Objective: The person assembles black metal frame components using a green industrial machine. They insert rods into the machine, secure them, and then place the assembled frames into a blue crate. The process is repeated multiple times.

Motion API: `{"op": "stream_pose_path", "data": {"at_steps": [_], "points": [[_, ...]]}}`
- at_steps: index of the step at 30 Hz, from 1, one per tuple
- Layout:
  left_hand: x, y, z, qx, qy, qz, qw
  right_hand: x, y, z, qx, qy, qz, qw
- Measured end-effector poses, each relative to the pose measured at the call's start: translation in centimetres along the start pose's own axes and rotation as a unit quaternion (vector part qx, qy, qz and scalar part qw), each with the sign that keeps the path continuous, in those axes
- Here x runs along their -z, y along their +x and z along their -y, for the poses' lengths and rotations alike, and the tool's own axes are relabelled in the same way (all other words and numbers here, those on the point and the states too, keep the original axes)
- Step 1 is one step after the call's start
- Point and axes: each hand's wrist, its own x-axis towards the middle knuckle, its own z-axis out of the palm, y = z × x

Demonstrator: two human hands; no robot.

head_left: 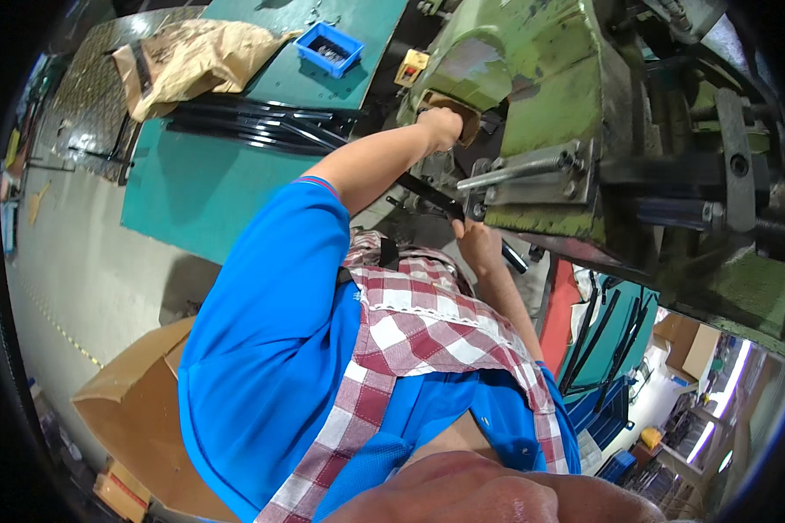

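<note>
My left hand (442, 128) reaches out to a small brown open box (468, 122) on the green machine (545, 96). Its fingers are curled closed at the box's edge, and what they hold, if anything, is hidden. Nearer my body, my right hand (480, 247) grips a long black metal tube (429, 193), which slants beside the machine's metal fixture (478, 206). The tube's lower end sticks out past that hand.
On the green table (187, 187) at left lie several black tubes (244, 126), crumpled brown paper (205, 59) and a blue bin (329, 50) of small parts. A yellow switch box (412, 67) sits by the machine. A large cardboard box (139, 401) stands at lower left.
</note>
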Motion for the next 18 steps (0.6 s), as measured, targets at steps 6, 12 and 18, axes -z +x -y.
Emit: {"op": "stream_pose_path", "data": {"at_steps": [6,12,18], "points": [[-1.4,2.6,1.6,0.071,-0.014,-0.03,0.997,1.4,-1.8,2.2,-0.115,-0.029,0.139,0.983],[-1.1,2.9,0.8,0.06,0.059,-0.03,0.996,3.0,-2.3,2.9,-0.143,0.031,0.164,0.975],[-0.8,2.2,0.0,0.042,0.063,-0.038,0.996,2.0,-3.5,2.3,-0.15,0.057,0.1,0.982]]}}
